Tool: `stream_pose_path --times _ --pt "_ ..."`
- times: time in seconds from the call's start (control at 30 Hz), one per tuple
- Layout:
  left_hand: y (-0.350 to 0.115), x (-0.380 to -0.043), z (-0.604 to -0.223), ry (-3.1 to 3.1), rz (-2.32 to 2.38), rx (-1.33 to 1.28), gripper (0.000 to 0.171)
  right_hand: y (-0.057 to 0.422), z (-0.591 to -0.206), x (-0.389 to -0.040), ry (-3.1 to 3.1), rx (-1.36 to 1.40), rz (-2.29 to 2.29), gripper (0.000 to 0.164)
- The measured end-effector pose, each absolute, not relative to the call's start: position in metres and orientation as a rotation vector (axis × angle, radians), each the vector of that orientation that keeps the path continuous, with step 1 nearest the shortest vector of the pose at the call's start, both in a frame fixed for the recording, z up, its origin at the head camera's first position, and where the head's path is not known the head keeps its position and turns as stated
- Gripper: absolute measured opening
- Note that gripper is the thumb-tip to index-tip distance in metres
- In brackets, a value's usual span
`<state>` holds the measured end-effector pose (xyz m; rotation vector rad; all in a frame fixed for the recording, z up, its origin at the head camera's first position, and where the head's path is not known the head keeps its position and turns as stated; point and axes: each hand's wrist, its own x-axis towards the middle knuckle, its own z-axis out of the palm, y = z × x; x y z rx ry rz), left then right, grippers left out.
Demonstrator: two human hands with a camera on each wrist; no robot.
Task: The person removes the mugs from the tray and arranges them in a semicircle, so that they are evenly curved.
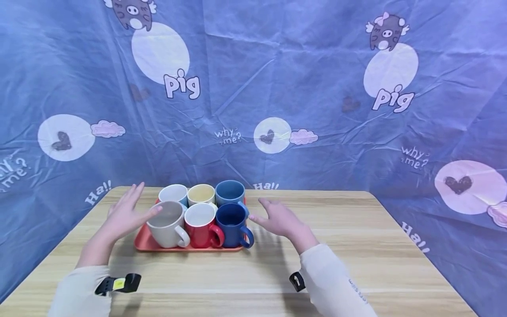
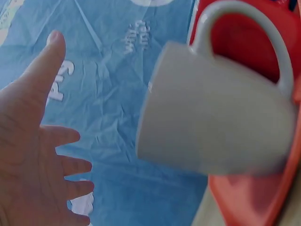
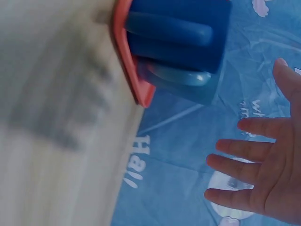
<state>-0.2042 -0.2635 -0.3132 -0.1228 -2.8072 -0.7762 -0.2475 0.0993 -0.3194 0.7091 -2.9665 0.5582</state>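
Six mugs (image 1: 199, 233) are sitting upright in two rows of three on a red-orange tray (image 1: 143, 241), toward the left of a wood-grain table (image 1: 356, 264), as the head view is showing. Nearest the person, a pale grey mug (image 1: 164, 231), a red mug with a white inside and a dark blue mug (image 1: 229, 232) are standing side by side; behind them a white-lined mug (image 1: 173, 193), a cream mug (image 1: 201, 193) and a mid-blue mug (image 1: 229, 193) are forming the back row. The left hand (image 1: 126, 215) is hovering beside the grey mug, the right hand (image 1: 282, 219) beside the dark blue one, both unclenched and holding nothing. The backdrop (image 1: 309, 88) is carrying the words "pig", "why me?" and "Ha!!" in white. Small lettering (image 1: 358, 291) is running along the right sleeve (image 1: 332, 277), probably a printed word, but too blurred for reading; a yellow label (image 1: 118, 283) is showing on the left wrist strap (image 1: 104, 286). In the left wrist view, the left palm is facing the grey mug with fingers extended and a gap between; "pig" is appearing sideways behind the thumb. In the right wrist view, the right fingers are spreading apart, clear of the blue mugs, while "Ha!!" is reading sideways below the tray.
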Motion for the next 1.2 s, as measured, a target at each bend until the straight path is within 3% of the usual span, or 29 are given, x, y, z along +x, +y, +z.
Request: stream_pose_path --times 0.47,0.87,1.2 --pt "-0.294 -0.194 -0.356 -2.825 -0.921 -0.188 0.098 0.088 -0.36 -0.242 -2.803 0.819 1.124 0.05" --pt "-0.299 -0.194 -0.382 -2.931 -0.828 -0.142 0.1 0.08 -0.372 -0.237 -2.658 0.629 1.731 0.026" --pt "-0.303 -0.194 -0.404 -2.938 -0.87 -0.135 0.096 0.077 -0.385 -0.238 -2.608 0.479 2.008 0.027"
